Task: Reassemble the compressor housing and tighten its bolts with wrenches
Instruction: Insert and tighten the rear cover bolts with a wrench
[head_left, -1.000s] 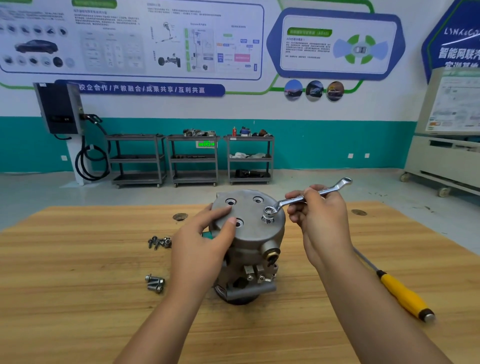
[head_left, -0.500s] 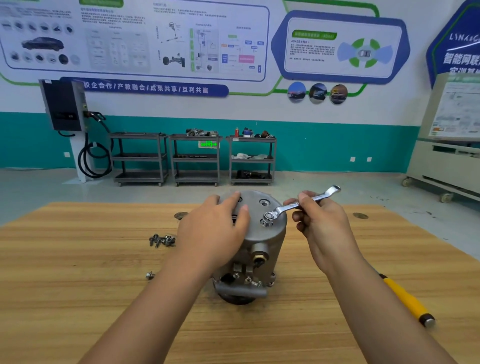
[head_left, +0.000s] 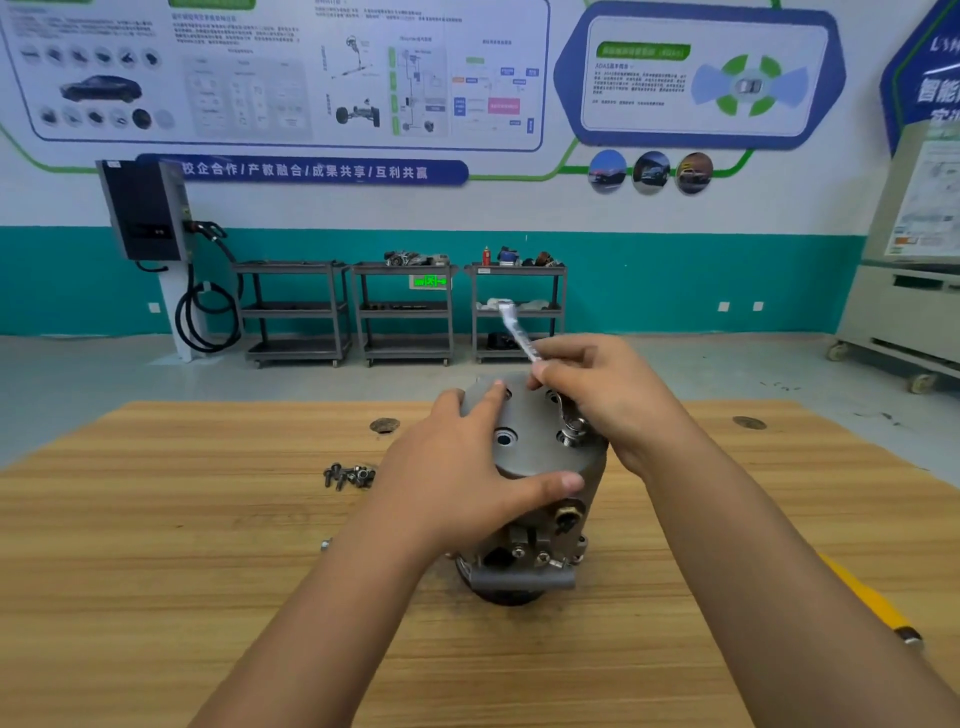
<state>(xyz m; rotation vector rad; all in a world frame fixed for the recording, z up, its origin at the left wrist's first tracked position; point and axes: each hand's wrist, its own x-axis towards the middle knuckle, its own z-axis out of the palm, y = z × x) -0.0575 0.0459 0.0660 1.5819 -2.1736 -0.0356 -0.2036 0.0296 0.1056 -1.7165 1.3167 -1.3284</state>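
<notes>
Heads up, a fair bit is covered here. My right hand (head_left: 608, 400) has its grip closed round the wrench (head_left: 519, 332), so the middle of the shank is buried in my fist. The far end sticks up past my fingers and is smeared with blur. The ring end sits on a bolt (head_left: 571, 434) at the right edge of the top plate, and you can barely see the bolt head under it.

My left hand (head_left: 457, 478) has its grip clamped over the left side of the compressor housing (head_left: 524, 467), index finger lying across the plate and thumb hooked along the near rim, hiding that whole side. My right forearm covers most of the screwdriver (head_left: 872, 603); only the yellow handle shows.

The housing stands upright mid worktop (head_left: 156, 571). It's a grey metal cylinder with a flat round top, recessed holes in it, a brassy port on the front and a bracket with small bolts lower down. Its dark base is hard to make out. The loose bolts (head_left: 349, 475) lie in a little heap to the left.
</notes>
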